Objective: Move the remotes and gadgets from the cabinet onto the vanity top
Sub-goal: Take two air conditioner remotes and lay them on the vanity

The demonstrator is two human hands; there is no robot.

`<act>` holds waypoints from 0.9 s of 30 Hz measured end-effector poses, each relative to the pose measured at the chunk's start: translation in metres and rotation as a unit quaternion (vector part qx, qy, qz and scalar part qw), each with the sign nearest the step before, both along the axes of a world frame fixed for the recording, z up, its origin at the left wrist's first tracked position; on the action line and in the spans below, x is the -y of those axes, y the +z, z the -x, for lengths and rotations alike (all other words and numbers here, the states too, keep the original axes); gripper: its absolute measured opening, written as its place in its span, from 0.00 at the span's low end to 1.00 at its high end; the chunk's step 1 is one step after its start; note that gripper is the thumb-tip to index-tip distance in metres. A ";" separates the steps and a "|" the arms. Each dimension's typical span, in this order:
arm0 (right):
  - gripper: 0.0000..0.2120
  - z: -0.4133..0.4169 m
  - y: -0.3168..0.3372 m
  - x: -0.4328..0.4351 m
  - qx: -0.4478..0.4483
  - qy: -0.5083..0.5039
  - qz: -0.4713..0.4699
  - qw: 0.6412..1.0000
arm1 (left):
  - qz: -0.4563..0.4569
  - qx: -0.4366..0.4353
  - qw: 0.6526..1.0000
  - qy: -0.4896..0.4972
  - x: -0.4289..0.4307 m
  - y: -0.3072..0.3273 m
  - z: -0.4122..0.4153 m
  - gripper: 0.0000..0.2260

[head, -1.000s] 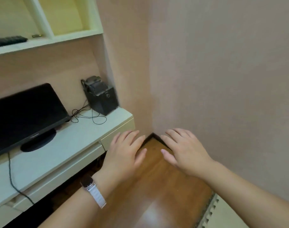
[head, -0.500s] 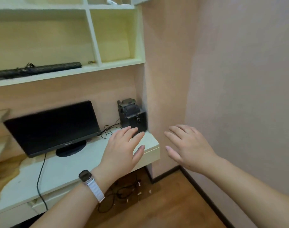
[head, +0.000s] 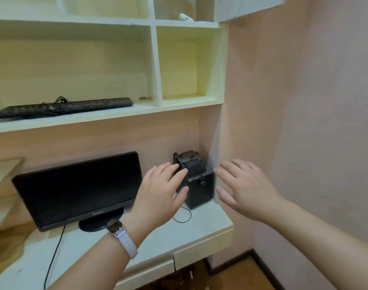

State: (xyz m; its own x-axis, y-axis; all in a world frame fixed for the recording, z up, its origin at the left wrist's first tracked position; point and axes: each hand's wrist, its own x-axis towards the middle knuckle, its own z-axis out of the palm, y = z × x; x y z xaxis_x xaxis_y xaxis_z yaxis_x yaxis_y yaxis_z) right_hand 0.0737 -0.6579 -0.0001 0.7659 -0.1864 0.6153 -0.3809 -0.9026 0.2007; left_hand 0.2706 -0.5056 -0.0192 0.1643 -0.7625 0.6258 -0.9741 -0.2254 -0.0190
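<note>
A pale shelf cabinet [head: 156,65] hangs above the white vanity top [head: 200,225]. On its upper right shelf lies a small white gadget [head: 185,17], partly hidden by the shelf edge. A black keyboard [head: 63,107] with a coiled cord rests on the lower shelf, and a small battery [head: 144,98] lies beside it. My left hand [head: 160,195], with a watch on the wrist, and my right hand [head: 243,187] hover palm down with fingers spread, holding nothing. They hang in front of a black speaker box [head: 197,185] on the vanity top.
A black monitor [head: 78,189] stands on the vanity top, its cable hanging over the front edge. Two drawers [head: 202,250] sit under the top. A pink wall closes the right side. An open cabinet door [head: 246,7] juts out at the top right.
The view has tilted up from the floor to the shelves. Both hands have risen with it and stay empty, now level with the speaker box.
</note>
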 end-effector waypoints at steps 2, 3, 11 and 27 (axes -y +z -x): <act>0.20 -0.030 0.008 0.013 -0.007 -0.002 0.016 1.000 | 0.015 0.004 1.000 -0.010 0.015 0.007 -0.032 0.19; 0.20 -0.046 0.013 0.020 -0.010 -0.005 0.022 1.000 | 0.021 0.006 1.000 -0.015 0.023 0.011 -0.048 0.19; 0.22 -0.135 0.068 0.065 0.002 -0.062 0.044 0.997 | 0.029 -0.002 0.999 -0.043 0.093 0.065 -0.145 0.21; 0.26 -0.201 0.202 0.181 0.127 -0.039 0.028 0.991 | 0.153 -0.027 0.984 -0.089 0.195 0.205 -0.183 0.24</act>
